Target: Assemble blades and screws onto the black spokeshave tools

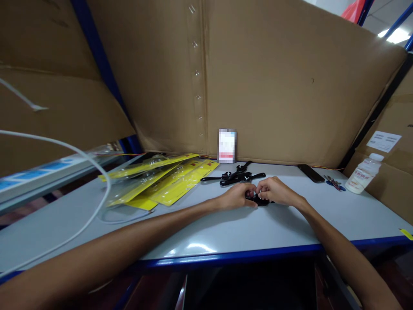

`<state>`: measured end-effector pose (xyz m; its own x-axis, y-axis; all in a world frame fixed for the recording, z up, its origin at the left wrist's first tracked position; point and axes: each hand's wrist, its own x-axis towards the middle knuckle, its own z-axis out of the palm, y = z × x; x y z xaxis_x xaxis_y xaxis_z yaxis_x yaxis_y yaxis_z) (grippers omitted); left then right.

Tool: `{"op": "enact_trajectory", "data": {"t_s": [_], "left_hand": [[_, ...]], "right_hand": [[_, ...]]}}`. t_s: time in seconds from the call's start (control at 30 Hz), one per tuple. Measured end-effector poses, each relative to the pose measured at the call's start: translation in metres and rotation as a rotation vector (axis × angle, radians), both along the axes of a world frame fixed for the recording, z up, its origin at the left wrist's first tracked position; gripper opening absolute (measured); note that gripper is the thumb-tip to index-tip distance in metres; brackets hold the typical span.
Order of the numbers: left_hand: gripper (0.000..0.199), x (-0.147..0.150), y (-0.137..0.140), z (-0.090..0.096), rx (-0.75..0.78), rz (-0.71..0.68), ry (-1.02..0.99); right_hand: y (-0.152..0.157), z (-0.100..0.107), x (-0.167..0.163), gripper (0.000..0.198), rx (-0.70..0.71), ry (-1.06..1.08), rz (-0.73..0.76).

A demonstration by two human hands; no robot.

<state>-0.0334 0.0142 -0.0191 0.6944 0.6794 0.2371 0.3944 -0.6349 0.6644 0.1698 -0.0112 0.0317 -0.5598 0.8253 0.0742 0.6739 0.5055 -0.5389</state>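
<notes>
A black spokeshave (pixel 262 201) lies low over the table, mostly covered by my two hands. My left hand (pixel 237 196) is closed around its left side, thumb along the near edge. My right hand (pixel 274 190) has its thumb and fingers pinched together at the tool's middle; what sits between those fingertips is too small to make out. Just behind the hands, several similar black spokeshaves (pixel 237 174) with shiny metal parts lie in a loose heap, handles pointing different ways.
Yellow-backed clear blister packs (pixel 180 183) are piled at the left. A lit phone (pixel 227 146) leans on the cardboard wall (pixel 274 86). To the right are a dark phone (pixel 310 173), scissors (pixel 334 184) and a bottle (pixel 364 174). A white cable (pixel 105 189) loops across the left.
</notes>
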Motion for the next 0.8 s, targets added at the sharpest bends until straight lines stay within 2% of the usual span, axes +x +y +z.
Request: {"op": "enact_trajectory", "data": {"t_s": [0.1,0.23,0.33,0.47,0.53,0.67,0.8], "left_hand": [[0.030,0.000,0.000,0.000,0.007,-0.011,0.005],[0.031,0.001,-0.001,0.000,-0.019,0.029,0.034],[0.029,0.002,-0.003,0.001,-0.011,0.051,0.033],[0.027,0.001,-0.005,0.003,-0.001,0.006,0.017],[0.027,0.001,-0.005,0.003,0.004,0.014,0.016],[0.027,0.001,-0.005,0.002,0.003,0.031,0.028],[0.029,0.001,-0.004,0.002,0.019,0.021,0.032]], "right_hand": [[0.000,0.004,0.005,0.019,-0.053,-0.016,0.083],[-0.007,0.009,0.002,0.009,0.065,-0.094,0.055],[-0.010,0.008,-0.001,0.009,0.150,-0.158,0.041],[-0.010,0.003,-0.006,0.007,0.236,-0.209,0.031],[-0.011,0.002,-0.009,0.014,0.252,-0.194,0.024],[-0.012,0.004,-0.011,0.024,0.183,-0.120,-0.008],[-0.012,0.011,-0.005,0.018,0.051,-0.131,0.057]]}}
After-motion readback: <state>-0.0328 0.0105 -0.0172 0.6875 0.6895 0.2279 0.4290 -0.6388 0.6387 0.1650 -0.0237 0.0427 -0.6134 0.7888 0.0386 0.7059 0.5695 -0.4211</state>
